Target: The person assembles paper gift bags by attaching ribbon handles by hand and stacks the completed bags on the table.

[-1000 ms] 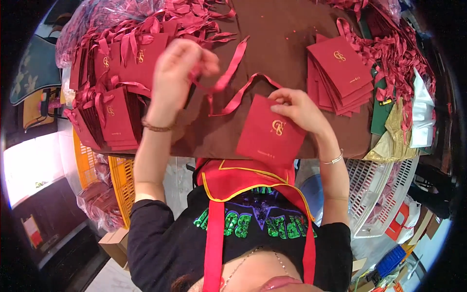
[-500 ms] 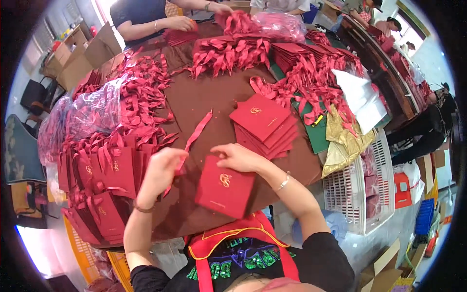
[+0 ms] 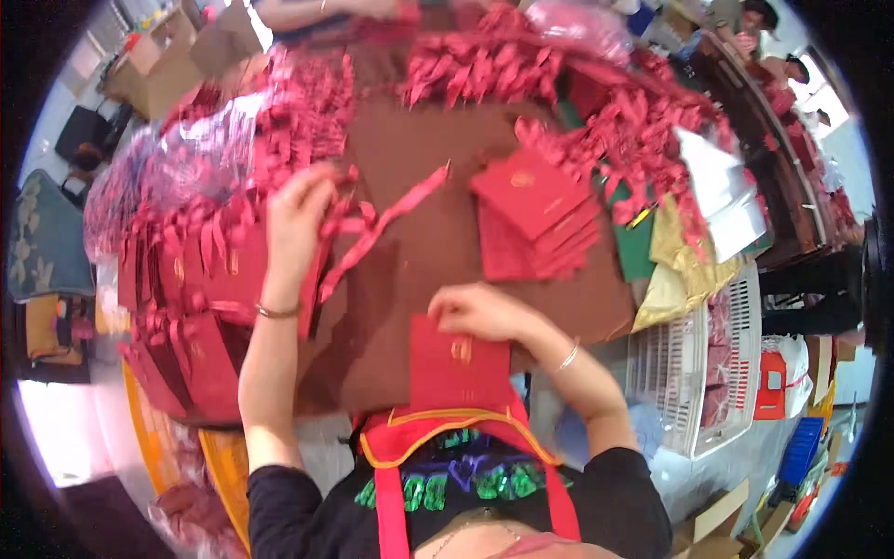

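Observation:
Near the table's front edge, my right hand (image 3: 477,312) is closed on the top edge of a flat red paper gift bag (image 3: 456,368) with a gold emblem. The bag's lower edge meets my red apron. My left hand (image 3: 303,210) is raised beside the left pile, blurred, its fingers pinched on what looks like a red ribbon (image 3: 349,222). Another length of red ribbon (image 3: 396,216) stretches diagonally across the brown tabletop. Right of the middle lies a fanned stack of similar red bags (image 3: 535,210), without visible ribbons.
Red bags with ribbons (image 3: 200,265) crowd the left side, beside clear plastic wrap (image 3: 177,177). More ribboned bags (image 3: 484,65) line the far side, where another person's arm (image 3: 307,11) shows. White paper (image 3: 722,200), gold wrapping (image 3: 675,265) and a white crate (image 3: 689,363) are at right.
My left hand has moved up and left, toward the left pile. My right hand has drawn the red gift bag nearer my body and straightened it. The view has shifted slightly.

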Action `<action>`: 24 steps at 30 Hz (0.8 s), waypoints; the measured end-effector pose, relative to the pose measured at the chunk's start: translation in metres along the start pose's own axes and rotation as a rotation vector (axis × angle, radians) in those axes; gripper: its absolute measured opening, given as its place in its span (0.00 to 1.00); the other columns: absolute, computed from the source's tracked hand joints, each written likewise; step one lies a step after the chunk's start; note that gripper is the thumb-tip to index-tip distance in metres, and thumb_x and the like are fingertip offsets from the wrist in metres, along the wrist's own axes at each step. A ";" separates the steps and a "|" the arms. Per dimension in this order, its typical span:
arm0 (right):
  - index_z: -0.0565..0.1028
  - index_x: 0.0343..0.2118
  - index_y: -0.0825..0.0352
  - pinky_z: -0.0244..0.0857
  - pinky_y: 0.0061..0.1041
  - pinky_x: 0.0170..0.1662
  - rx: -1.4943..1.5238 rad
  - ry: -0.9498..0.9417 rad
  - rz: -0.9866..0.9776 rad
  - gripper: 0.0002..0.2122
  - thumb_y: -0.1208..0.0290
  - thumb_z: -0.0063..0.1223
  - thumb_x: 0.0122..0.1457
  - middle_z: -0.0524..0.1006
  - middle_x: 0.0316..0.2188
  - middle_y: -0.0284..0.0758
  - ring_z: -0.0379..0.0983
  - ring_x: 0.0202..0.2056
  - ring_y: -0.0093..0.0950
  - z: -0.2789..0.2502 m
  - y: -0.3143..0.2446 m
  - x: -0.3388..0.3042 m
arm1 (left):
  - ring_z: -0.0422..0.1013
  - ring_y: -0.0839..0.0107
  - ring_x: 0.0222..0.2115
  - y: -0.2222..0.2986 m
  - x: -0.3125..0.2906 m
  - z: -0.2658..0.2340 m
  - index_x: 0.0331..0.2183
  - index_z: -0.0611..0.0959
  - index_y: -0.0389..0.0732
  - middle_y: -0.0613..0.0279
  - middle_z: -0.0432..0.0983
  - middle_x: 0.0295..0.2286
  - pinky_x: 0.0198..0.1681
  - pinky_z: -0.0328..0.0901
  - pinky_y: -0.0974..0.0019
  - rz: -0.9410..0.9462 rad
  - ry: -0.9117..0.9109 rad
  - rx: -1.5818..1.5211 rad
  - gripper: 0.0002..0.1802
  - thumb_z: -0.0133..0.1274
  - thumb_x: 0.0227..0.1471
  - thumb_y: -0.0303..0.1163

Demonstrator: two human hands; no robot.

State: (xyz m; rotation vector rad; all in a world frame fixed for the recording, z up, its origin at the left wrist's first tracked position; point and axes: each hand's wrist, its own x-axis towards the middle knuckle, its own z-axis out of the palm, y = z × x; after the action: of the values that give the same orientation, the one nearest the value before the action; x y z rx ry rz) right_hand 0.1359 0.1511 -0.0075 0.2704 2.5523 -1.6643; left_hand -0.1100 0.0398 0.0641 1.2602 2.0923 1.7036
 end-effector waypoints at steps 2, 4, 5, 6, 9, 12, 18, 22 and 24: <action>0.72 0.37 0.67 0.63 0.20 0.35 0.161 0.019 0.021 0.09 0.73 0.53 0.52 0.74 0.26 0.30 0.69 0.31 0.19 -0.004 0.009 0.002 | 0.70 0.78 0.36 0.028 -0.016 -0.025 0.41 0.77 0.31 0.63 0.75 0.36 0.42 0.64 0.75 -0.049 0.080 -0.139 0.14 0.51 0.50 0.20; 0.72 0.37 0.66 0.62 0.17 0.34 0.309 0.078 0.074 0.09 0.74 0.52 0.53 0.72 0.25 0.26 0.66 0.30 0.15 -0.007 0.017 0.005 | 0.70 0.78 0.35 0.048 -0.036 -0.043 0.41 0.78 0.33 0.61 0.75 0.35 0.41 0.65 0.76 0.047 0.229 -0.088 0.15 0.50 0.49 0.17; 0.72 0.37 0.67 0.62 0.16 0.33 0.293 0.064 0.127 0.09 0.74 0.52 0.53 0.72 0.25 0.26 0.66 0.29 0.14 -0.010 0.016 0.004 | 0.70 0.78 0.34 0.058 -0.050 -0.048 0.41 0.78 0.33 0.61 0.75 0.34 0.40 0.65 0.76 0.063 0.247 -0.158 0.15 0.50 0.48 0.16; 0.71 0.38 0.67 0.62 0.15 0.33 0.270 0.060 0.178 0.09 0.74 0.51 0.54 0.72 0.24 0.26 0.66 0.29 0.14 -0.011 0.014 0.006 | 0.71 0.78 0.34 0.061 -0.063 -0.049 0.40 0.78 0.32 0.61 0.76 0.34 0.40 0.65 0.76 0.087 0.261 -0.236 0.15 0.50 0.47 0.15; 0.70 0.39 0.70 0.62 0.14 0.33 0.326 0.027 0.227 0.10 0.74 0.48 0.55 0.73 0.26 0.26 0.67 0.30 0.13 -0.008 0.012 0.014 | 0.71 0.77 0.33 0.062 -0.098 -0.019 0.35 0.80 0.34 0.62 0.76 0.32 0.38 0.66 0.74 -0.230 -0.107 0.039 0.10 0.53 0.46 0.20; 0.70 0.39 0.70 0.62 0.14 0.35 0.328 0.015 0.286 0.09 0.73 0.47 0.56 0.73 0.27 0.27 0.67 0.31 0.14 -0.002 0.015 0.019 | 0.73 0.74 0.31 0.014 -0.129 0.027 0.33 0.81 0.34 0.59 0.77 0.29 0.37 0.66 0.72 -0.339 -0.351 -0.054 0.08 0.54 0.47 0.24; 0.72 0.39 0.72 0.62 0.14 0.37 0.391 -0.033 0.297 0.11 0.73 0.46 0.56 0.73 0.30 0.27 0.68 0.32 0.14 0.007 0.010 0.015 | 0.71 0.59 0.28 -0.023 -0.152 0.063 0.29 0.79 0.36 0.55 0.72 0.26 0.30 0.65 0.64 -0.043 -0.227 0.093 0.05 0.53 0.46 0.24; 0.71 0.41 0.72 0.62 0.13 0.37 0.476 -0.039 0.295 0.12 0.75 0.47 0.55 0.74 0.31 0.27 0.68 0.33 0.14 0.009 0.010 0.013 | 0.70 0.56 0.26 -0.022 -0.153 0.061 0.28 0.78 0.36 0.55 0.70 0.25 0.28 0.64 0.62 0.049 -0.209 0.169 0.02 0.52 0.46 0.22; 0.71 0.42 0.72 0.62 0.13 0.37 0.493 -0.048 0.290 0.12 0.76 0.47 0.54 0.74 0.31 0.27 0.68 0.34 0.14 0.009 0.009 0.013 | 0.69 0.56 0.26 -0.020 -0.153 0.061 0.27 0.77 0.37 0.55 0.69 0.25 0.28 0.64 0.61 0.051 -0.221 0.193 0.02 0.51 0.46 0.23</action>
State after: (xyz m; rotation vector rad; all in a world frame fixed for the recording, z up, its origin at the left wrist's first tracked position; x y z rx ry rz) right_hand 0.1245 0.1476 -0.0212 0.5888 1.9153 -2.1103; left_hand 0.0133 -0.0203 -0.0298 1.4921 2.1470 1.3344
